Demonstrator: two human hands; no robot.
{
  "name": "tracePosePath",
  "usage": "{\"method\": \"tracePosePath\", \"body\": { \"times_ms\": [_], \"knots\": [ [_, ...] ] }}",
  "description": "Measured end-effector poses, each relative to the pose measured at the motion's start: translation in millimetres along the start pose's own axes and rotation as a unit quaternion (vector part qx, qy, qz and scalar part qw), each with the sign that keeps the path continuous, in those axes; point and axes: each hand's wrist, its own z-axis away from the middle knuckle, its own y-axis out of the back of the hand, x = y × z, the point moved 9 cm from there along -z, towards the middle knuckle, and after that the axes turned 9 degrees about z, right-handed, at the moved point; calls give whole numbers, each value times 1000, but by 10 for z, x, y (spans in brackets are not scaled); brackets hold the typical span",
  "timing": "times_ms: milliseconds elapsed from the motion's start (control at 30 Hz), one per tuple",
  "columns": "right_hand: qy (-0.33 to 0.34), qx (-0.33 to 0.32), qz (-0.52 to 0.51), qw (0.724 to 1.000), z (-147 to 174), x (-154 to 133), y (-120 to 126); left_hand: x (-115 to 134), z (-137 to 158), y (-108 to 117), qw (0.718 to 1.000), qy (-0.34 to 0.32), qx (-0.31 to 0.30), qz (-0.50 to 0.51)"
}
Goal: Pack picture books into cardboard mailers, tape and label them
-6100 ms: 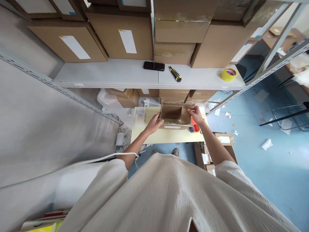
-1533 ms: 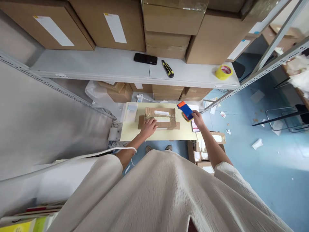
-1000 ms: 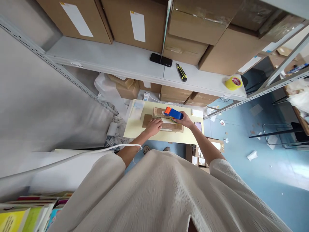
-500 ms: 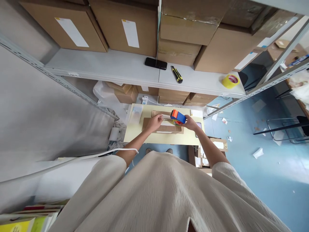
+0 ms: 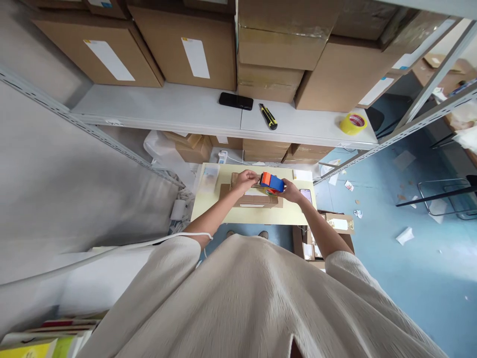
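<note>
My right hand (image 5: 291, 191) is closed round the back of a blue and orange tape dispenser (image 5: 275, 183), held above a brown cardboard box (image 5: 274, 202). My left hand (image 5: 246, 181) is at the dispenser's orange front, its fingers pinched at the end of the packing tape; the tape itself is hard to make out. Under both hands, the box lies on a pale yellow table (image 5: 223, 217) with white labels on it. Part of its top is hidden by my left hand and the dispenser.
On the grey shelf ahead lie a black phone (image 5: 235, 101), a utility knife (image 5: 268, 117) and a yellow tape roll (image 5: 353, 124), with cardboard boxes (image 5: 276, 49) behind. Another phone (image 5: 306, 195) lies at the table's right. An open carton (image 5: 337, 223) stands beside the table. A white cable (image 5: 149, 242) crosses my left arm.
My left hand has moved right, closing the gap to the dispenser's front. The dispenser in my right hand has shifted slightly left and tilts less. The camera view has shifted a little.
</note>
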Motion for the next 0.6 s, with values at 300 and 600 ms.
{"method": "tracePosePath", "body": {
  "times_ms": [300, 600],
  "knots": [
    [32, -22, 62, 997, -3, -307, 10, -59, 12, 339, 996, 20, 47, -76],
    [53, -25, 112, 992, 33, -685, 69, -209, 180, 543, 991, 134, 13, 11]
  ]
}}
